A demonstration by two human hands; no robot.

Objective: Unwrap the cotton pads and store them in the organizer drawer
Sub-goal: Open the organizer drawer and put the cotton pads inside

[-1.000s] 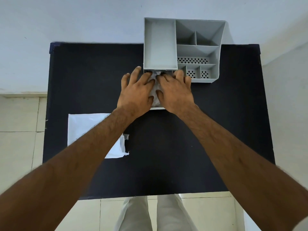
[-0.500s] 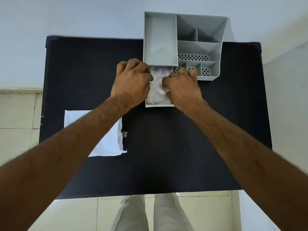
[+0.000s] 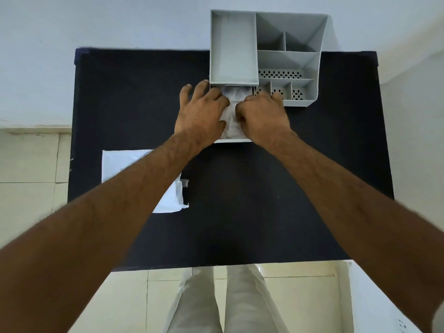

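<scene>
The grey organizer stands at the table's far edge with its drawer pulled out toward me. White cotton pads fill the drawer and show only in the gap between my hands. My left hand lies palm down over the drawer's left side, fingers spread and reaching to the organizer's front. My right hand covers the right side, its fingers curled down into the pads. Most of the drawer is hidden under both hands.
The torn white wrapper lies flat on the black table at the left, partly under my left forearm. The organizer's perforated small compartments are to the right of the drawer. A wall rises behind the table.
My left hand's fingers went from curled to spread and stretched toward the organizer. My right hand stays curled on the pads. Both hands remain over the drawer.
</scene>
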